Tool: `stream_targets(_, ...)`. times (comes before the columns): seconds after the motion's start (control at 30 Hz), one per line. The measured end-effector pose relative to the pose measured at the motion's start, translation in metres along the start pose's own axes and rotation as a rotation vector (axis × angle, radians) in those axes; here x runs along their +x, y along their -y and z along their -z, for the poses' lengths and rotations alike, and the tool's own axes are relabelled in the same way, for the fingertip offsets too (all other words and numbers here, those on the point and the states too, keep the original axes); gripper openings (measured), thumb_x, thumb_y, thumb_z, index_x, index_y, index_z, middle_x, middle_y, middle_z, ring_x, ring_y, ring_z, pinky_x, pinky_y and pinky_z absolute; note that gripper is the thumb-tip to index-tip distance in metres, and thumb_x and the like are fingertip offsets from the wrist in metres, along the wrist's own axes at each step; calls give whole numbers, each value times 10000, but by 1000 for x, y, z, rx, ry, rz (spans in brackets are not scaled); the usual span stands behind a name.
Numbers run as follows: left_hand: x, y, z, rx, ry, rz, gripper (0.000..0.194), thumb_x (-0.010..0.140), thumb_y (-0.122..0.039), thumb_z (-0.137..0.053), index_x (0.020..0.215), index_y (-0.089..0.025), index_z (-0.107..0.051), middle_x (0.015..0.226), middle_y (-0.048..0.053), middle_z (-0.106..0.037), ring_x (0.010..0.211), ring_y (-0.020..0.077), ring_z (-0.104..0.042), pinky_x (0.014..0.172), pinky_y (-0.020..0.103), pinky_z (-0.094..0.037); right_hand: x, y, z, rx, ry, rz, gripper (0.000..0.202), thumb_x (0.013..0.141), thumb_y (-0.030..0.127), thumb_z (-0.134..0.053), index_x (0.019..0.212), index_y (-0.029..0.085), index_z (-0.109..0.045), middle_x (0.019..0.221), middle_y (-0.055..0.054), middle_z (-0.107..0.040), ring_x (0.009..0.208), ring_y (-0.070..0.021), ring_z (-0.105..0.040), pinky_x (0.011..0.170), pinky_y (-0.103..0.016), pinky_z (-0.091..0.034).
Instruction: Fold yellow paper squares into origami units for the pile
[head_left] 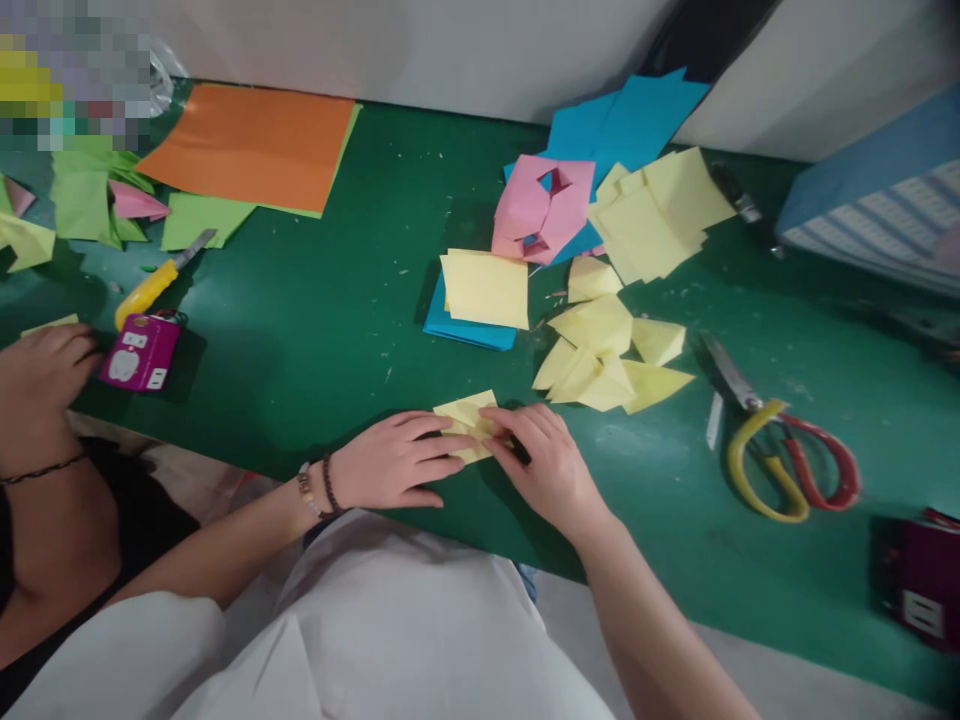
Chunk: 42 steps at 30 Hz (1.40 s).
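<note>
A small sheet of yellow paper (469,408) lies near the front edge of the green table, partly folded. My left hand (397,462) rests flat with its fingers stretched over the paper's left side. With thumb and fingers together, my right hand (546,460) pinches the paper's right edge; the fingers hide part of it. Just beyond are a stack of yellow paper squares (487,287) on folded blue paper (469,335) and several folded yellow paper pieces (592,330).
Red-and-yellow-handled scissors (769,455) lie at right. A pink folded paper shape (540,205) and blue sheets (630,120) sit at the back. Orange paper (259,145), a yellow utility knife (154,290) and a purple box (142,352) are at left, near another person's hand (49,370).
</note>
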<state>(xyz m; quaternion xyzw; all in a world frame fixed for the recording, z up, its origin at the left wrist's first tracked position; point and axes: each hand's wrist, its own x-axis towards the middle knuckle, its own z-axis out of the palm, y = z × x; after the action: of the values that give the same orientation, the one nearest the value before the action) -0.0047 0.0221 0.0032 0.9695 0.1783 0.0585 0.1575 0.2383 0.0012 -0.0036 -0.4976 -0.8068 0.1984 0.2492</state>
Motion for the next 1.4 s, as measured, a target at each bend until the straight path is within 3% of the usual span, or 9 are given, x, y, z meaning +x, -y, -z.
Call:
stream_targets(0.17, 0, 1, -1, -13, -10, -2, 475, 933, -535, -495, 1235, -183, -595, 1420, 46, -524, 1306, 265, -430, 1061, 403, -394, -17, 13, 12, -77, -119, 41, 270, 876, 67, -567, 1112, 193, -601, 902, -43, -716, 921, -202, -617, 808, -338, -481)
stream_targets(0.37, 0, 1, 0, -29, 1, 15, 500, 939, -545, -474, 1297, -206, -561, 1442, 53, -501, 1303, 258, -423, 1080, 404, -379, -41, 31, 3, -148, -42, 3, 281, 888, 77, -555, 1132, 208, -604, 1124, -35, -727, 1148, -246, -588, 916, -398, -440)
stream_targets(0.67, 0, 0, 0, -61, 7, 28, 540, 936, -546, -478, 1350, -204, -523, 1459, 46, -485, 1306, 257, -415, 1091, 405, -378, -52, 28, -2, -122, -47, -25, 342, 879, 95, -544, 1194, 224, -578, 1191, -64, -702, 1225, -267, -562, 939, -462, -469)
stream_targets(0.8, -1, 0, 0, -69, 5, 28, 532, 939, -548, -470, 1343, -206, -529, 1462, 38, -483, 1302, 262, -418, 1072, 410, -393, -56, 27, 3, -131, -101, -21, 315, 864, 88, -570, 1148, 223, -586, 1142, -55, -722, 1212, -279, -568, 923, -467, -477)
stream_targets(0.93, -1, 1, -1, -75, 9, 28, 528, 937, -535, -487, 1348, -206, -526, 1456, 55, -487, 1303, 265, -422, 1074, 413, -390, -54, 28, 2, -140, -73, -5, 311, 864, 89, -572, 1145, 220, -579, 1145, -45, -720, 1226, -287, -553, 947, -475, -458)
stream_targets(1.1, -1, 1, -3, -78, 4, 31, 530, 936, -541, -485, 1349, -211, -524, 1462, 54, -480, 1312, 271, -413, 1065, 416, -395, -51, 32, 0, -184, -111, -72, 307, 877, 96, -560, 1161, 212, -564, 1099, -51, -725, 1189, -282, -567, 973, -489, -437)
stream_targets(1.3, -2, 1, -4, -83, -2, 25, 524, 933, -544, -487, 1332, -208, -534, 1457, 38, -488, 1312, 263, -410, 1063, 414, -399, -41, 30, 4, -266, -246, -141, 208, 867, 125, -603, 1048, 228, -602, 880, -45, -722, 976, -258, -624, 858, -430, -471)
stream_targets(1.4, -1, 2, -4, -79, -13, 23, 524, 931, -542, -492, 1329, -206, -538, 1446, 47, -499, 1311, 266, -414, 1058, 416, -405, -32, 26, 2, -330, -246, -161, 83, 862, 169, -632, 923, 222, -614, 809, -42, -702, 829, -231, -595, 759, -386, -454)
